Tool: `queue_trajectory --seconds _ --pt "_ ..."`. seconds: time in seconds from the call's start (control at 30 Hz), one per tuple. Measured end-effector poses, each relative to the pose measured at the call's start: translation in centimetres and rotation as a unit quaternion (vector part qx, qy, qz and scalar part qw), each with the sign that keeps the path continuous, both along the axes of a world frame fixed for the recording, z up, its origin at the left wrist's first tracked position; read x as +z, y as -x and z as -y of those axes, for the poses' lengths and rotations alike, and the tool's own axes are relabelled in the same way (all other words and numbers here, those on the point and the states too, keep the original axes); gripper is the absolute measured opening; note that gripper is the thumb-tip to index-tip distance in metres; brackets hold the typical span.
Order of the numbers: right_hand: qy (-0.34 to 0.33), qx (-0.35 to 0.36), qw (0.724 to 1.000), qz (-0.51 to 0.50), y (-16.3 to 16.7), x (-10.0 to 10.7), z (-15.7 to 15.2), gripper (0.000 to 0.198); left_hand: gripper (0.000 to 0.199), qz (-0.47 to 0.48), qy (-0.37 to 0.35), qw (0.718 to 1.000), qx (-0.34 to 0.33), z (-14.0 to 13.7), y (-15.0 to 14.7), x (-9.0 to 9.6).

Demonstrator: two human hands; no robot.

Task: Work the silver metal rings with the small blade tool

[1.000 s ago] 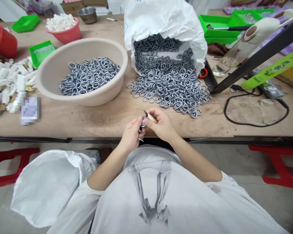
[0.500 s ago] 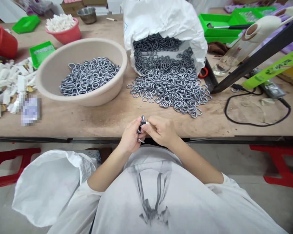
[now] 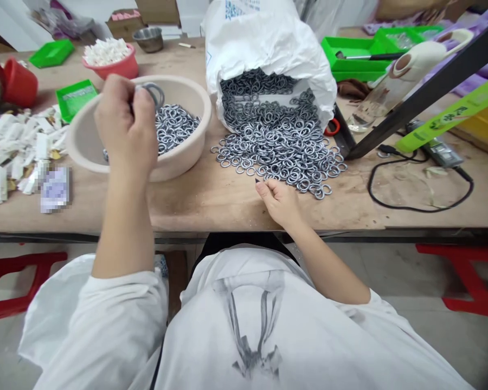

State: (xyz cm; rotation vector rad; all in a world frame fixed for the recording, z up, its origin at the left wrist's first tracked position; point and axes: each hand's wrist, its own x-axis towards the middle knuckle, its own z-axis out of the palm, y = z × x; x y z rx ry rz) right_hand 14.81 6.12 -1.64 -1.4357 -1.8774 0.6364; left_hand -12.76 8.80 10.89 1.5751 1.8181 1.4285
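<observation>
My left hand [image 3: 126, 122] is raised above the left part of a beige basin [image 3: 195, 157], its fingers closed around grey metallic-looking rings [image 3: 158, 95] that stick out on its right side. How many it holds is hidden. Inside the basin lies a heap of similar rings [image 3: 177, 127]. Just in front of a loose pile of rings [image 3: 284, 146], my right hand [image 3: 282, 203] is closed, with thumb and forefinger pinching a small dark tool whose pointed tip [image 3: 257, 181] pokes out. The rest of that tool is concealed by the fingers.
The pile spills from a white sack [image 3: 268, 49] lying on the table. White pieces [image 3: 16, 143] cover the left side. A black post [image 3: 423, 89], a bottle [image 3: 378, 103] and a cable [image 3: 415, 207] are at the right. An open white bag [image 3: 49, 309] is below the table edge.
My left hand has left my right hand and moved up and left over the basin with rings in it. My right hand has shifted slightly right and forward.
</observation>
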Motion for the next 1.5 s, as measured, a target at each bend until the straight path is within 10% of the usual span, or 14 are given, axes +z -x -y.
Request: queue_trajectory --seconds 0.07,0.17,0.3,0.37,0.47,0.73,1.2,1.5 --pt "-0.001 -0.005 1.000 0.014 0.0 -0.3 0.0 0.050 0.045 -0.295 0.114 0.944 0.095 -2.1 2.0 1.3" --pt "-0.003 -0.009 1.000 0.029 -0.2 -0.6 -0.1 0.048 0.056 -0.458 0.224 0.850 0.133 -3.3 3.1 1.1" --pt "-0.015 -0.003 1.000 0.013 -0.2 -1.0 -0.1 0.047 0.036 -0.399 0.041 0.907 0.126 -1.8 0.2 -1.4" --pt "-0.031 0.003 1.000 0.002 -0.1 -1.1 -0.1 0.047 0.032 -0.366 -0.016 0.930 0.018 -1.3 -2.8 -3.3" --pt "-0.049 0.008 0.999 0.000 0.2 -1.3 0.1 0.045 0.042 -0.354 0.054 0.917 -0.178 -3.1 -6.8 -6.9" --pt "-0.056 0.006 0.998 0.020 0.1 -1.5 0.4 0.043 0.070 -0.303 0.198 0.921 -0.143 -11.0 -7.3 -13.1" --pt "-0.035 0.003 0.999 -0.036 0.0 -1.6 -0.1 0.040 0.047 -0.286 0.081 0.939 -0.173 -5.1 -8.3 -13.1" --pt "0.010 0.062 0.964 -0.259 0.1 -0.9 0.0 0.032 0.040 -0.094 0.063 0.947 -0.301 3.0 -9.4 -10.5"
